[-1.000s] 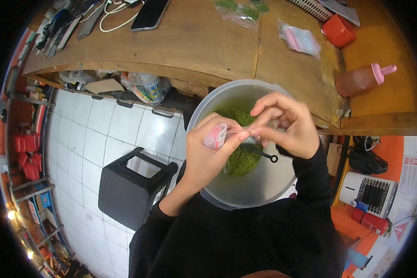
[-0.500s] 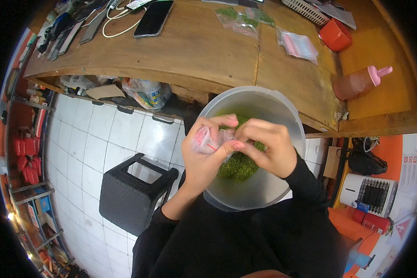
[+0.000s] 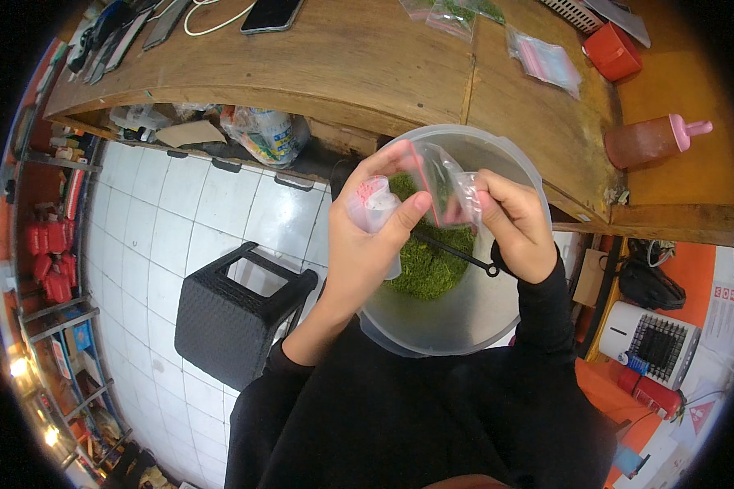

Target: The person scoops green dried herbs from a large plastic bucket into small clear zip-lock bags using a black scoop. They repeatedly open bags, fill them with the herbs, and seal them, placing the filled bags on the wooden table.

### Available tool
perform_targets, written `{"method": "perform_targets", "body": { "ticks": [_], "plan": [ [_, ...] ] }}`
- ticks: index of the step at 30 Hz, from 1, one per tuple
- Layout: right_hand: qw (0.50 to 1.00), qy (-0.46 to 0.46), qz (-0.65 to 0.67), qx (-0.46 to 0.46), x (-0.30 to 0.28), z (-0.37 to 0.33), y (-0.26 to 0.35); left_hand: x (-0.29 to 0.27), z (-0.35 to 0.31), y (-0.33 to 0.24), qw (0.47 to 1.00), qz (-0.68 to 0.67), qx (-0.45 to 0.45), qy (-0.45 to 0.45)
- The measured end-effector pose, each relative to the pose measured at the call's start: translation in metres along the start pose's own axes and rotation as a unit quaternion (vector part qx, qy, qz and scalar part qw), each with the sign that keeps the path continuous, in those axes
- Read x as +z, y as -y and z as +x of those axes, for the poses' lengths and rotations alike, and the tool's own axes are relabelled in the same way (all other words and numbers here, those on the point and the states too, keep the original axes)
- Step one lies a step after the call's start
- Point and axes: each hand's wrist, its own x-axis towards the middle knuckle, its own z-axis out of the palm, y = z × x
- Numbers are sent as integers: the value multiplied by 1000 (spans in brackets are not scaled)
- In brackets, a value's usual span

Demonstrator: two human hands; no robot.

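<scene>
Left hand point(image 3: 363, 244) closed around a rolled stack of small clear pink-striped plastic bags point(image 3: 375, 213), thumb and fingertips also pinching one open clear zip bag point(image 3: 440, 183), right hand point(image 3: 515, 224) pinching that bag's other edge, both above a round translucent plastic bowl point(image 3: 457, 326) of green flakes point(image 3: 428, 265) with a thin black scoop point(image 3: 457, 254)

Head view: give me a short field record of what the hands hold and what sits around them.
left hand: grips a bunch of small clear bags and one edge of an open zip bag
right hand: pinches the zip bag's other edge
bowl: grey, under both hands, holds green flakes and a black scoop
bench: wooden, beyond the bowl
stool: black, on the tiled floor, left of the bowl
</scene>
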Motion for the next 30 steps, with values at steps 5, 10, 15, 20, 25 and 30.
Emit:
{"method": "perform_targets", "body": {
  "ticks": [5, 10, 15, 20, 25, 30],
  "plan": [
    [992, -98, 80, -9, 0, 4, -7, -6, -3, -4, 997, 21, -48, 61],
    [973, -205, 70, -74, 0, 1, -1, -5, -4, 1, 988, 128, 13, 81],
    [994, -23, -97, -39, 11, 1, 2, -4, -5, 0, 982, 160, -19, 100],
    [969, -9, -209, -133, 10, -2, -2, 1, -6, -2, 975, 201, -5, 94],
    [931, -70, -314, -172, 21, -4, -3, 3, -4, 3, 841, 436, 307, 90],
    [907, -136, -359, -173, 20, -8, -8, 6, -15, -1, 831, 494, 256, 8]
  ]
}}
